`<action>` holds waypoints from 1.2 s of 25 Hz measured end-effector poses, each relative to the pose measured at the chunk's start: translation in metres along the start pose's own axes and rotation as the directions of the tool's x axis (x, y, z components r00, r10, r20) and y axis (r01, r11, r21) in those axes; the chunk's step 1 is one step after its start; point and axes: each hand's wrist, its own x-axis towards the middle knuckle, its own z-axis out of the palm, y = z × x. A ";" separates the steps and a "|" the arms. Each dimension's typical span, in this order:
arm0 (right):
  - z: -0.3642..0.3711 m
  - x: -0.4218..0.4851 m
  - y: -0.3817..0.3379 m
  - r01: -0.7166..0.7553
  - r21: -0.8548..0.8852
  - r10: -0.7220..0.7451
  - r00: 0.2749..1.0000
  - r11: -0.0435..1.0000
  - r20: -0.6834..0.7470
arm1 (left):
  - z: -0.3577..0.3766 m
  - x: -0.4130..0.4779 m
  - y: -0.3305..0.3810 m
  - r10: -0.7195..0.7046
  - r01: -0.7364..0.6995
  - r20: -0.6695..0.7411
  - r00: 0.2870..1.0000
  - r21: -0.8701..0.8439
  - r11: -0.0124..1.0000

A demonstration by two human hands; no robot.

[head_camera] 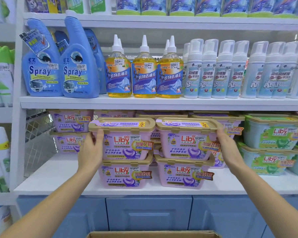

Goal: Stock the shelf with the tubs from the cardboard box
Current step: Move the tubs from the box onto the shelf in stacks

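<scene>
Two pink Liby tubs with gold lids sit side by side on top of two more pink tubs (122, 176) at the front of the white shelf (58, 182). My left hand (91, 150) presses the left side of the upper left tub (126, 140). My right hand (229, 148) presses the right side of the upper right tub (189, 138). Together the hands clamp the pair between them. The rim of the cardboard box (153, 234) shows at the bottom edge; its inside is hidden.
More pink tubs (69, 122) stand stacked behind and to the left. Green Liby tubs (273, 133) fill the shelf's right. The shelf above (144, 103) holds blue spray bottles, yellow bottles and white foam bottles. Blue cabinet doors (148, 213) lie below.
</scene>
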 end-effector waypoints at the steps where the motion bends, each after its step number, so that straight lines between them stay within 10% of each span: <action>1: 0.003 -0.008 0.004 0.027 0.012 -0.027 0.999 1.000 0.033 | 0.001 -0.003 -0.007 0.015 -0.014 0.026 1.000 -0.030 0.999; 7: 0.013 -0.033 0.068 -0.002 -0.070 0.008 0.996 0.998 0.087 | 0.002 -0.020 -0.040 0.027 -0.015 0.201 0.979 -0.061 0.998; 15: 0.030 -0.025 0.085 0.083 0.022 -0.084 0.996 0.996 0.037 | 0.012 -0.028 -0.045 0.111 -0.107 0.017 0.994 -0.159 0.981; 19: 0.032 -0.028 0.103 0.004 0.102 -0.012 0.997 0.995 0.078 | 0.020 -0.037 -0.079 -0.052 0.066 0.051 0.997 -0.332 0.941; 23: 0.040 -0.033 0.105 -0.083 0.054 0.076 0.991 0.995 0.110 | 0.030 -0.044 -0.108 -0.134 0.163 0.267 0.954 -0.089 0.983; 30: 0.047 -0.032 0.114 -0.104 0.020 0.103 0.993 0.994 0.063 | 0.031 -0.040 -0.114 -0.082 0.094 0.190 0.978 -0.052 0.994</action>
